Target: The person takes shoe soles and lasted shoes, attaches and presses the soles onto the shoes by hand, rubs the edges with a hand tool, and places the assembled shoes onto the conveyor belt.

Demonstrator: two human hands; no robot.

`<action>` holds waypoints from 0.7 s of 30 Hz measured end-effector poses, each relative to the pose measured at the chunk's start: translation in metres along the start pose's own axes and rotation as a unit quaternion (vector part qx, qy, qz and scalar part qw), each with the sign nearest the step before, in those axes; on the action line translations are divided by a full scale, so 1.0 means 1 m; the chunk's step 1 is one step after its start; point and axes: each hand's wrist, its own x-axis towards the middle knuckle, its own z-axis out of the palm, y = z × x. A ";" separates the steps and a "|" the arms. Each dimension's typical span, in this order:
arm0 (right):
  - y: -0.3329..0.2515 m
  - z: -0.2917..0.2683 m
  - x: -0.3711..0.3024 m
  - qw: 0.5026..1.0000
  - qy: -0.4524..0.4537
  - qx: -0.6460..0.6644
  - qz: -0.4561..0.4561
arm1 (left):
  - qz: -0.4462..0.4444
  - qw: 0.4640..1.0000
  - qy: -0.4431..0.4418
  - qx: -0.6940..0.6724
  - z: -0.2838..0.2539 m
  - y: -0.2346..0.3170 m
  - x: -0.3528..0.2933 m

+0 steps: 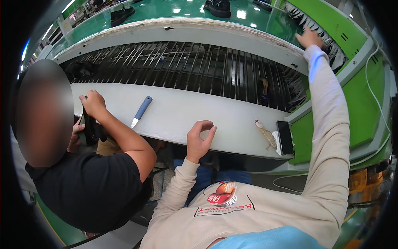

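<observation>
My right hand [310, 38] is stretched far forward to the green conveyor belt [186, 10], beside the fringed curtain [331, 43] of the green machine. Its fingers are spread and nothing shows in them. Over the front edge of the white work ledge [232, 120] my left hand [202, 140] is loosely curled, with a gap between thumb and fingers and nothing inside. To its left on the ledge lies a knife [141, 111] with a blue handle and a short blade. Black shoes [217, 7] stand on the belt, beyond both hands' grip.
Right on the ledge lie a dark phone [284, 137], white tissue or cloth and a slim tan object [265, 133] with a dark tip. Metal rods form a rack [186, 68] behind the ledge. At left, a co-worker [91, 182] handles a black item. A white cable [377, 95] hangs right.
</observation>
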 end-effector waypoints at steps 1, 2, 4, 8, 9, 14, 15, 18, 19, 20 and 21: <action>0.006 0.001 -0.010 0.997 0.005 -0.021 0.077 | -0.003 1.000 0.001 0.002 -0.001 0.001 -0.001; 0.021 0.005 -0.011 0.986 0.012 -0.046 0.158 | 0.000 1.000 -0.001 0.004 0.000 0.004 0.000; 0.087 0.029 0.032 0.989 -0.054 0.002 0.138 | 0.014 1.000 -0.011 0.012 0.008 0.009 0.006; 0.079 0.057 0.045 0.989 -0.039 0.133 0.051 | 0.011 0.999 0.003 0.037 0.004 0.007 0.003; 0.092 0.051 0.058 0.985 -0.068 0.158 0.034 | 0.014 0.999 -0.001 0.029 0.005 0.007 0.004; 0.043 0.037 0.045 0.706 0.151 0.690 0.045 | -0.009 1.000 0.008 0.005 0.008 0.005 0.001; 0.028 0.009 0.019 0.623 0.084 0.776 0.053 | -0.020 1.000 0.009 0.008 0.006 0.005 0.001; 0.041 -0.031 -0.038 0.538 -0.019 0.841 -0.054 | -0.084 0.991 -0.009 -0.100 0.015 -0.002 0.007; 0.030 -0.046 -0.067 0.532 -0.061 0.839 -0.095 | -0.087 0.992 -0.003 -0.097 0.014 -0.001 0.009; 0.017 -0.065 -0.101 0.525 -0.100 0.835 -0.133 | -0.102 0.985 0.008 -0.140 0.013 0.003 0.013; 0.002 -0.077 -0.135 0.524 -0.112 0.829 -0.163 | -0.117 0.976 0.018 -0.184 0.013 0.008 0.018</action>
